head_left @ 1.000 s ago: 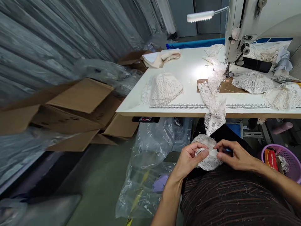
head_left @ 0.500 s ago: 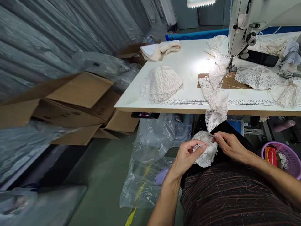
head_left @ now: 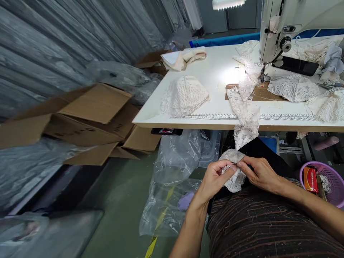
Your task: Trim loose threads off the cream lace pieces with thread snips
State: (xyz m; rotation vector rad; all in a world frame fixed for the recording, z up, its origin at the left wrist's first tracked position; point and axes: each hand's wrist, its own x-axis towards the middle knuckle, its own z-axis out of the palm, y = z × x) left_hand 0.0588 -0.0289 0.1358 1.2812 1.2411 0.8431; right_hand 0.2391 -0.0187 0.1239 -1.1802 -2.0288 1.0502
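Note:
Over my lap, my left hand point(head_left: 215, 179) and my right hand point(head_left: 259, 173) both pinch a small white lace piece point(head_left: 233, 181). Their fingertips meet at its top edge. A lace strip point(head_left: 243, 120) runs from this piece up over the table edge to the needle of the white sewing machine point(head_left: 279, 28). The fingers of my right hand also hide a small dark thing that I cannot make out.
The white table point(head_left: 209, 120) carries a folded lace heap point(head_left: 185, 95), more lace pieces point(head_left: 292, 87), a beige cloth point(head_left: 185, 57) and a black phone point(head_left: 297, 66). Open cardboard boxes point(head_left: 88, 118) stand at left, clear plastic bags point(head_left: 172, 179) lie on the floor, and a purple basket point(head_left: 326, 182) sits at right.
My right hand has shifted left until its fingertips meet my left hand's on the lace piece. The view has tilted down slightly.

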